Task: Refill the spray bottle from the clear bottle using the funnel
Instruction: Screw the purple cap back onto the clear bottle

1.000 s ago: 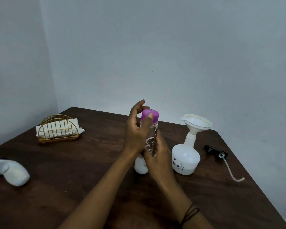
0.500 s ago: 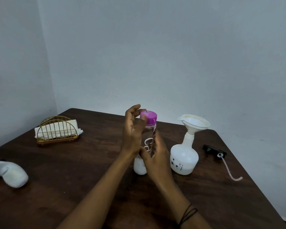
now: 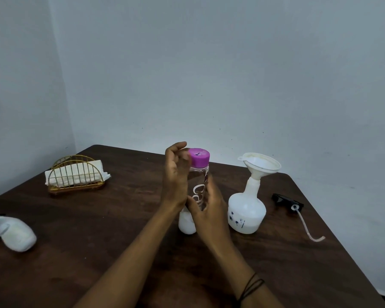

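Fingers [image 3: 180, 150] of the left hand [image 3: 175, 181] are loosely spread beside the purple cap [image 3: 199, 157], maybe brushing it, not clamped on anything as far as I can see, while the right hand [image 3: 207, 210] wraps the lower body of the clear bottle [image 3: 198, 187] standing on the dark wood tabletop [image 3: 120, 230]. Going left to right: a soft white cloth thing [image 3: 11, 234] at the far left edge, a gold wire holder [image 3: 76, 174] stuffed with paper napkins, then the hands and bottle in the middle. That bottle looks like stiff smooth plastic, so probably a bit slippery, with a white bottom section; I'd guess it's got some weight if it's full, so holding it low while twisting the cap makes sense. Cap is still on, so no pouring yet. Just right of it sits the spray bottle [image 3: 246, 210], round-bellied, white and translucent with little flower prints, and the white funnel [image 3: 260, 164] is already seated in its neck, tilted a touch. That combo looks light and top-heavy, easy to knock over. Farther right lies the black spray head [image 3: 287, 201] with its bendy dip tube [image 3: 307, 227] curling off.
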{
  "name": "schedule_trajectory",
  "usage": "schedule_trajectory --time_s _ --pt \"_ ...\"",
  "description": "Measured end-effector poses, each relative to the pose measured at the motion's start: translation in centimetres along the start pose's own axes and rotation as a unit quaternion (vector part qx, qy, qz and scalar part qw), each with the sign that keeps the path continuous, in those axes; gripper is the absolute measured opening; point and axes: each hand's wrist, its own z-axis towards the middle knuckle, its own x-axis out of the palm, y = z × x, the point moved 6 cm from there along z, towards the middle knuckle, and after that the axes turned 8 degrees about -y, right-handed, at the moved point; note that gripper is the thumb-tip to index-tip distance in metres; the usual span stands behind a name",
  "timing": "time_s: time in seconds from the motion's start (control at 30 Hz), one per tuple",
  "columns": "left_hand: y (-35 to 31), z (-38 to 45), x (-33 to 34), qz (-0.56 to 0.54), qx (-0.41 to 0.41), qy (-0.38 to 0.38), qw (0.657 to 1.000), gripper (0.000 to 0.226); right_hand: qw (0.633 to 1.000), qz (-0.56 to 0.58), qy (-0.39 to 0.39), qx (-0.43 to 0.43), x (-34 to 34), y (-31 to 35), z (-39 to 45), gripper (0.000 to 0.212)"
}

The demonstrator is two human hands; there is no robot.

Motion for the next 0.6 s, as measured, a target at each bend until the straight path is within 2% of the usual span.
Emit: schedule_trajectory --time_s 0.07,0.2,0.37,0.6 --pt "-0.3 -0.33 0.27 0.015 0.018 0.01 1.0 0.045 1.0 0.004 -0.001 -0.001 -0.02 0.12 0.05 0.062" --pt "0.43 -0.12 -0.13 0.013 0.002 -0.028 1.0 0.028 1.0 0.002 0.0 -0.004 -0.05 0.09 -0.06 0.059" --pt "0.12 -0.51 0.39 0.073 0.034 0.01 0.997 0.043 1.0 -0.005 -0.003 -0.012 -0.24 0.47 -0.18 0.06" --pt "0.02 -0.44 0.42 0.089 0.056 0.011 0.994 0.037 1.0 -0.006 -0.007 -0.022 -0.23 0.57 0.26 0.053"
